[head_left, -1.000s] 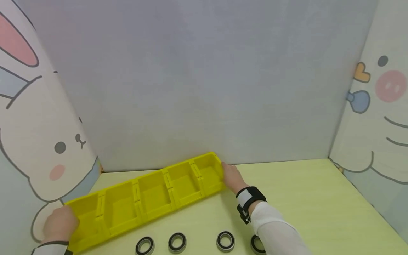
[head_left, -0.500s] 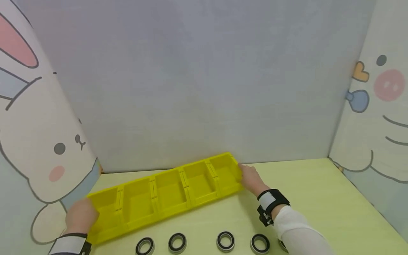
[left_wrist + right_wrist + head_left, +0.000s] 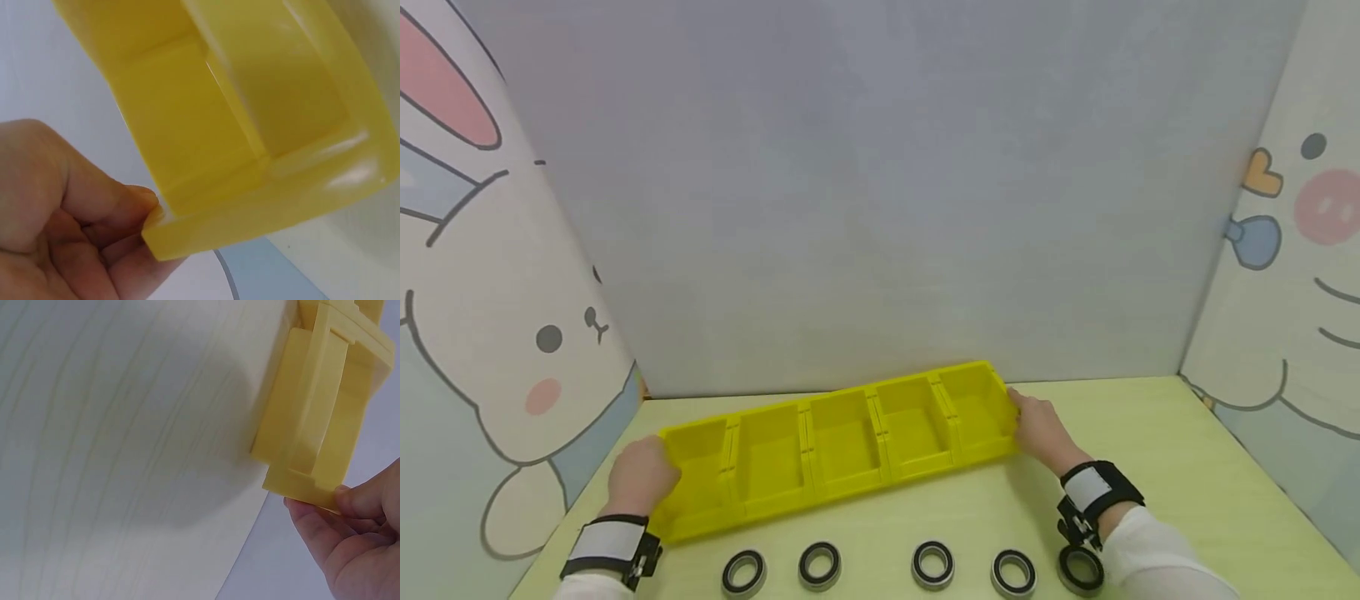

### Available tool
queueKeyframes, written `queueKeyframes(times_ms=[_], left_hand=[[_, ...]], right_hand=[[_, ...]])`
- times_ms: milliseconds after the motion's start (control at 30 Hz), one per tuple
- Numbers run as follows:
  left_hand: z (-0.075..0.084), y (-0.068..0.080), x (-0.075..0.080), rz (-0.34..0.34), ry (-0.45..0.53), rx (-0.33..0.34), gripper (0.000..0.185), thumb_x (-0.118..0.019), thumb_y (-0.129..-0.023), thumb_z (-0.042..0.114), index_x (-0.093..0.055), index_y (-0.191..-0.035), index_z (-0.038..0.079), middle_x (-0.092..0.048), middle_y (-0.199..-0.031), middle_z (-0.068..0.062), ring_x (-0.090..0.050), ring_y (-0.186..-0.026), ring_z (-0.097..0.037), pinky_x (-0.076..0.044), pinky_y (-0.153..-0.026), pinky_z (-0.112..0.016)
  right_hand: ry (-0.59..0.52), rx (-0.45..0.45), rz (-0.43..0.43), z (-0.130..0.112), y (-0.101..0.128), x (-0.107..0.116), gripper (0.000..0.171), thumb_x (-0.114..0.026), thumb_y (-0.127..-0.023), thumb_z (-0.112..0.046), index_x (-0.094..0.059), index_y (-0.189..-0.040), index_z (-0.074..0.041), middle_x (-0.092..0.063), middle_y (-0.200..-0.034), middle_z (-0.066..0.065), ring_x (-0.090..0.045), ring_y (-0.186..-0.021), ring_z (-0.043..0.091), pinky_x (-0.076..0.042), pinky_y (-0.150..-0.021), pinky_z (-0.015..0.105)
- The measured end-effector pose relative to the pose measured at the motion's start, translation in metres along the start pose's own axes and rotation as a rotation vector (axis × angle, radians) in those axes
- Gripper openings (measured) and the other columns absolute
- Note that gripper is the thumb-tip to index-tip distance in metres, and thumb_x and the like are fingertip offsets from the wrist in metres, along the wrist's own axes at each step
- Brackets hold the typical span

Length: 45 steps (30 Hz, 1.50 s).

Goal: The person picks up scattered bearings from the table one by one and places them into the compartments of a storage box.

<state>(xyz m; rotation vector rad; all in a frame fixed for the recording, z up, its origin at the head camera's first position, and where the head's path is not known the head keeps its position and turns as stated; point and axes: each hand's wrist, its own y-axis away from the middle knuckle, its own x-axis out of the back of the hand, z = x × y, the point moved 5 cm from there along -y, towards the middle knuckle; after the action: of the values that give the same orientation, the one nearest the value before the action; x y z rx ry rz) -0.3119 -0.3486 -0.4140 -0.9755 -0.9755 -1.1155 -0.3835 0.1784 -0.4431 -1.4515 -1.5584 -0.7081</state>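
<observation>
Pale-green worktop [image 3: 1150, 467] carries a yellow five-compartment tray [image 3: 842, 437]; left hand [image 3: 640, 475] and right hand [image 3: 1041, 429] pinch opposite ends with curled fingers, keeping it level.

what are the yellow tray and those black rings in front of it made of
Yellow tray: looks like moulded plastic, smooth and slightly glossy; the left wrist view shows soft highlights on its rim and rounded moulded corners.

Rings: probably metal bearings with dark faces; each shows a pale, shiny band between black rims, though they are too small to be sure.
</observation>
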Motion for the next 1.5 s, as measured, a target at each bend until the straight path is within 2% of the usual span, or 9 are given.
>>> queueKeyframes(times_ms=[200,367,567,833,967,1067,1300,1400,1500], left_hand=[[0.014,-0.011,-0.007,-0.009,0.015,-0.056,0.004,-0.057,-0.077,-0.002,-0.056,-0.077,-0.007,-0.046,-0.065,-0.010,-0.043,-0.057,-0.023,-0.036,-0.052,-0.033],[0.031,-0.017,-0.014,-0.037,0.041,-0.099,0.021,-0.058,-0.077,-0.005,-0.063,-0.096,-0.013,-0.058,-0.078,-0.018,-0.046,-0.061,-0.024,-0.038,-0.055,-0.033],[0.049,-0.023,-0.020,-0.068,0.085,-0.109,0.024,-0.054,-0.080,-0.009,-0.063,-0.102,-0.012,-0.056,-0.080,-0.017,-0.046,-0.062,-0.023,-0.037,-0.055,-0.030],[0.064,-0.025,-0.024,-0.085,0.168,-0.138,0.039,-0.053,-0.083,-0.005,-0.054,-0.121,-0.013,-0.054,-0.122,-0.032,-0.046,-0.063,-0.023,-0.035,-0.053,-0.028],[0.065,-0.029,-0.030,-0.102,0.208,-0.151,0.037,-0.057,-0.087,-0.001,-0.054,-0.122,-0.010,-0.055,-0.123,-0.028,-0.060,-0.090,-0.038,-0.050,-0.068,-0.036],[0.066,-0.032,-0.032,-0.116,0.232,-0.160,0.037,-0.059,-0.088,0.002,-0.053,-0.123,-0.009,-0.055,-0.123,-0.027,-0.052,-0.114,-0.045,-0.049,-0.085,-0.046],[0.068,-0.034,-0.035,-0.143,0.255,-0.145,0.038,-0.059,-0.089,0.002,-0.052,-0.124,-0.009,-0.054,-0.125,-0.025,-0.050,-0.117,-0.044,-0.047,-0.089,-0.048],[0.068,-0.032,-0.035,-0.138,0.250,-0.143,0.037,-0.059,-0.089,0.002,-0.052,-0.124,-0.009,-0.055,-0.125,-0.025,-0.050,-0.117,-0.044,-0.047,-0.089,-0.048],[0.067,-0.030,-0.035,-0.129,0.248,-0.151,0.036,-0.060,-0.088,0.002,-0.053,-0.123,-0.009,-0.055,-0.124,-0.025,-0.051,-0.116,-0.044,-0.048,-0.088,-0.047]], right_hand=[[-0.006,0.012,0.024,0.018,0.012,0.014,0.048,-0.045,-0.088,0.010,-0.038,-0.136,0.011,-0.059,-0.106,0.033,-0.037,-0.059,0.020,-0.033,-0.054,0.028],[-0.002,0.006,0.044,0.037,0.027,0.023,0.047,-0.045,-0.087,0.010,-0.040,-0.134,0.013,-0.056,-0.112,0.036,-0.043,-0.063,0.024,-0.033,-0.054,0.029],[0.007,0.006,0.056,0.051,0.042,0.036,0.047,-0.048,-0.086,0.010,-0.041,-0.132,0.015,-0.052,-0.119,0.038,-0.050,-0.077,0.031,-0.039,-0.060,0.032],[-0.003,0.007,0.078,0.067,0.059,0.049,0.049,-0.050,-0.085,0.010,-0.040,-0.132,0.014,-0.055,-0.111,0.038,-0.039,-0.058,0.021,-0.030,-0.050,0.027],[0.012,0.009,0.076,0.074,0.067,0.056,0.049,-0.050,-0.085,0.009,-0.041,-0.132,0.014,-0.053,-0.113,0.040,-0.041,-0.058,0.021,-0.032,-0.050,0.028],[0.018,0.001,0.073,0.079,0.072,0.057,0.049,-0.050,-0.085,0.008,-0.041,-0.132,0.014,-0.052,-0.115,0.041,-0.040,-0.056,0.019,-0.032,-0.049,0.027],[0.006,-0.017,0.059,0.081,0.077,0.060,0.049,-0.050,-0.086,0.007,-0.040,-0.133,0.013,-0.055,-0.110,0.039,-0.036,-0.049,0.016,-0.034,-0.045,0.024],[0.004,-0.012,0.041,0.081,0.076,0.061,0.049,-0.052,-0.087,0.007,-0.039,-0.133,0.013,-0.054,-0.112,0.039,-0.048,-0.054,0.021,-0.039,-0.048,0.026],[0.011,0.002,0.015,0.083,0.075,0.063,0.050,-0.055,-0.087,0.003,-0.039,-0.133,0.013,-0.051,-0.118,0.040,-0.064,-0.077,0.037,-0.051,-0.058,0.034]])
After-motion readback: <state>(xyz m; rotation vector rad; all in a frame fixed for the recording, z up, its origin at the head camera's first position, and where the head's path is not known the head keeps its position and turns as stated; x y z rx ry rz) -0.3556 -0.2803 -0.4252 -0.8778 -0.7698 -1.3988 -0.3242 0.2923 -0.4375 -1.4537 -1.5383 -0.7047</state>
